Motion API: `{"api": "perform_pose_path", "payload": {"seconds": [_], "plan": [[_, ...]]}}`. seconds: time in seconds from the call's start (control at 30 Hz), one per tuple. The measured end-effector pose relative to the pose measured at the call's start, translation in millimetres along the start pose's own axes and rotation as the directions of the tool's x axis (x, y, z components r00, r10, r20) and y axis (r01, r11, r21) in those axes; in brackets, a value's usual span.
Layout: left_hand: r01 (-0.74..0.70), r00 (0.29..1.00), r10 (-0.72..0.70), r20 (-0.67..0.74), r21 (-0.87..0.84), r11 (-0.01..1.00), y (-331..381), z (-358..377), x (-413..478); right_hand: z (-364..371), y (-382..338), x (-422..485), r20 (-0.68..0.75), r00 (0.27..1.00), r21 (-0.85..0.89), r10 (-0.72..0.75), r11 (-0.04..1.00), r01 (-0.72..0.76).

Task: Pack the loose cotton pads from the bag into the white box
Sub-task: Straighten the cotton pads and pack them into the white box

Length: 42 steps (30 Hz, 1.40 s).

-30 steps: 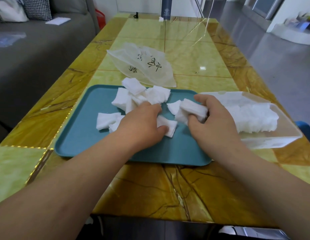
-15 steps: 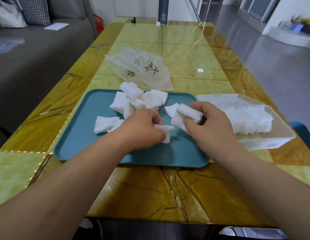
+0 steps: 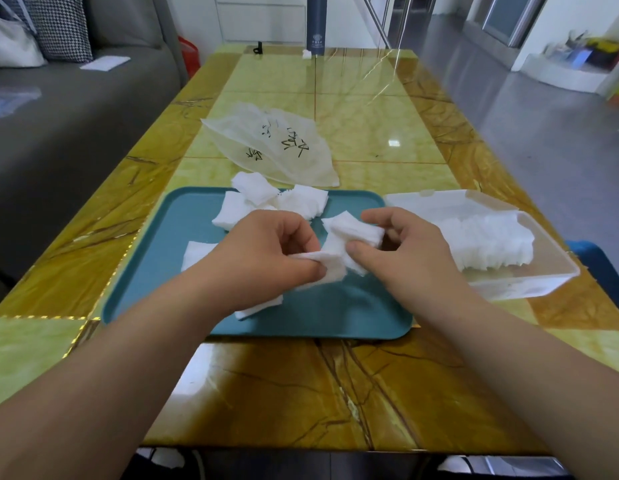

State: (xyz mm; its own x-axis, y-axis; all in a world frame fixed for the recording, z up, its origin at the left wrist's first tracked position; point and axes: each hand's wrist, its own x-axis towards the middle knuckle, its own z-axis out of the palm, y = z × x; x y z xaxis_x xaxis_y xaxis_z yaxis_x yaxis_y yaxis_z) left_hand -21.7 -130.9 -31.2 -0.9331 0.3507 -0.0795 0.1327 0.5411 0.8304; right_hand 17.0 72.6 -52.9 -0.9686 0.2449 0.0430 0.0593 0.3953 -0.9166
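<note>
A yellow-brown marble tabletop (image 3: 370,126) carries a teal tray (image 3: 335,313) at the near middle. Just to the tray's right sits the white box (image 3: 529,282), open on top, with a row of pads (image 3: 484,237) packed inside. Beyond the tray lies the limp, see-through bag (image 3: 276,147) with black lettering, flat on the tabletop. Over the tray, the left hand (image 3: 263,254) pinches a single pad (image 3: 330,268) between thumb and curled fingers, and the right hand (image 3: 405,258) grips a small stack of pads (image 3: 356,232); pad and stack touch. Loose pads (image 3: 266,199) lie heaped at the tray's far edge, and others lie beneath the left hand.
</note>
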Motion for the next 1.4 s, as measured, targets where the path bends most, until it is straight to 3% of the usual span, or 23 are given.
{"api": "perform_pose_path", "payload": {"seconds": [0.07,0.2,0.33,0.47,0.83,1.0,1.07,1.17,1.27,1.4], "plan": [[-0.025,0.996,0.034,-0.082,0.103,0.994,0,1,-1,1,-1,0,0.013,1.000,0.011,0.009,1.000,-0.009],[-0.074,0.997,0.078,0.027,-0.112,0.991,7,-2,-5,2,-1,1,0.034,0.999,0.003,0.031,1.000,-0.031],[-0.076,0.995,0.084,0.045,-0.153,0.985,6,-2,-4,1,-3,0,0.111,0.993,0.079,0.034,0.996,-0.043],[-0.046,0.999,0.042,-0.029,-0.155,0.987,3,-1,0,3,-7,-3,0.201,0.979,0.139,-0.017,0.990,-0.011],[-0.063,0.997,0.061,-0.051,-0.034,0.997,-9,-1,7,6,-3,-1,0.246,0.969,0.174,-0.036,0.985,-0.007],[-0.060,0.986,0.073,-0.152,0.087,0.994,-14,1,10,0,-2,2,0.378,0.923,0.252,-0.075,0.967,-0.025],[-0.043,0.983,0.061,-0.172,0.110,0.993,-15,2,11,1,0,2,0.410,0.909,0.188,-0.074,0.982,-0.005],[-0.091,0.987,0.105,-0.120,0.120,0.989,-15,5,12,9,4,1,0.302,0.951,0.043,-0.065,0.998,0.055],[-0.126,0.985,0.137,-0.105,0.100,0.987,-19,9,12,9,4,3,0.160,0.987,0.033,-0.030,0.999,0.025],[-0.114,0.980,0.155,-0.123,0.289,0.950,-19,21,16,-2,-7,7,-0.093,0.994,0.007,-0.051,0.999,0.052]]}}
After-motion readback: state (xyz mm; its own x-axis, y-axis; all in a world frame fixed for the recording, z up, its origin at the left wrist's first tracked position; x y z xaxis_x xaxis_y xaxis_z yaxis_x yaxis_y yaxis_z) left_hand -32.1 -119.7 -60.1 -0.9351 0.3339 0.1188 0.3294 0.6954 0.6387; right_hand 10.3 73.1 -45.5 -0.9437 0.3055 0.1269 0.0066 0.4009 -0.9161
